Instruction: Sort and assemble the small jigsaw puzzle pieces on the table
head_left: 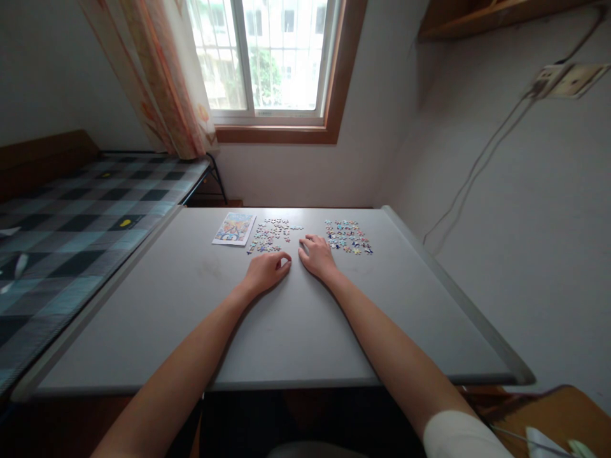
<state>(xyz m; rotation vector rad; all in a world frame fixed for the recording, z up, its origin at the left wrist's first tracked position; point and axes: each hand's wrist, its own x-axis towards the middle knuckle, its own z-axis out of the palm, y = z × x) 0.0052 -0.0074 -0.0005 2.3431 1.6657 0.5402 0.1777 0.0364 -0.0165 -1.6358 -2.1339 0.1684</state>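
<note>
My left hand (268, 270) rests on the table just below the left group of puzzle pieces (271, 234), its fingers curled in toward the thumb. Whether a small piece is between those fingertips is hidden. To its right, my right hand (317, 256) lies palm down with the fingers slightly bent and apart, and no piece shows in it. It is beside the left edge of a second group of puzzle pieces (349, 236), which are laid out in rough rows. A printed picture sheet (233, 229) with a colourful design lies left of the loose pieces.
The light grey table (296, 337) has raised side edges. A bed with a checked cover (109, 191) stands along the left, and a curtain (157, 76) hangs by the barred window (281, 57). Cables (472, 172) run down the right wall from a socket (548, 79).
</note>
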